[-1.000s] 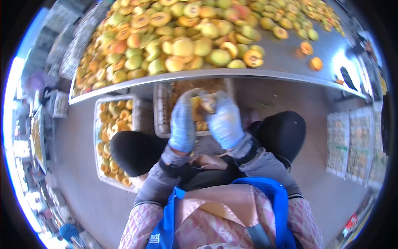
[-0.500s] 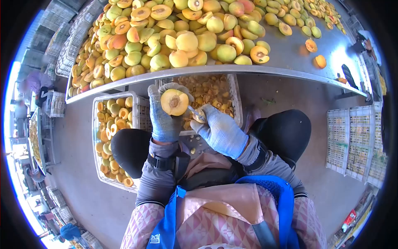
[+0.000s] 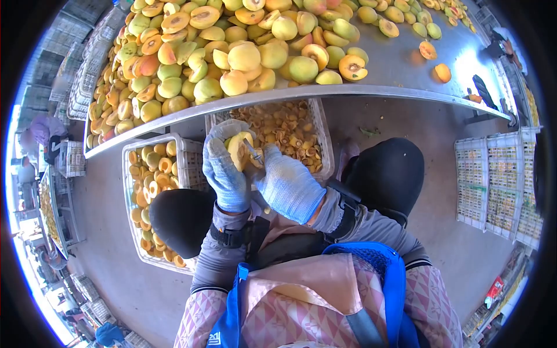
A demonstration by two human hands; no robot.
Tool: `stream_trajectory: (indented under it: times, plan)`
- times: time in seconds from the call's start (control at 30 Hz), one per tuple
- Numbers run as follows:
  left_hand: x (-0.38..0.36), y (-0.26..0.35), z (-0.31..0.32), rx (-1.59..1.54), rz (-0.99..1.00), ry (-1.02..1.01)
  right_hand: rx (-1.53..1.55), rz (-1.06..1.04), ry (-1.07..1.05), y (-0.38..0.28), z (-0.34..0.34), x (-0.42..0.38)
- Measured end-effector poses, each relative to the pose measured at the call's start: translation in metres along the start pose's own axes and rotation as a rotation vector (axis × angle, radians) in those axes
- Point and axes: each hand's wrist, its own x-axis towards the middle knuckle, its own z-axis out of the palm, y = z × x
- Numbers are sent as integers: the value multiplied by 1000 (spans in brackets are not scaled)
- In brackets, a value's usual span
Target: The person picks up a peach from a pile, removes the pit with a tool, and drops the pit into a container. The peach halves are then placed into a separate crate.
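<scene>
My left hand (image 3: 225, 171), in a pale blue-grey work glove, grips a yellow peach half (image 3: 237, 151) with its cut side turned to the right. My right hand (image 3: 290, 182), gloved alike, is closed on a small metal pitting tool (image 3: 253, 153). The tool's tip is against the cut face of the peach half. Its handle is mostly hidden inside my right fist. Both hands are close together above the near edge of a crate (image 3: 326, 139) holding pits and peach scraps.
A metal table (image 3: 371, 64) ahead bears a big heap of peaches (image 3: 232, 58), many halved. Left of my knees, a white crate (image 3: 190, 159) holds pitted halves. Stacked crates (image 3: 493, 180) stand to the right. People and more crates are at the far left.
The peach half has tilted from facing up to facing right. My right hand has moved left and up, bringing the tool to the fruit. The scrap it held is gone from view.
</scene>
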Motion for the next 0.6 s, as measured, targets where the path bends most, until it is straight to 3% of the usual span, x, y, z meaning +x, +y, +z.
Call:
stream_trajectory:
  times: [0.27, 0.4, 0.6]
  plan:
    - [-3, -2, 5, 11, 0, 6, -55, -81, 21, 7, 3, -8]
    - [-4, -13, 5, -171, -113, -5, -87, -65, 15, 5, 1, -9]
    - [-7, -11, 11, -41, -16, 18, -35, -111, 48, 14, 6, -7]
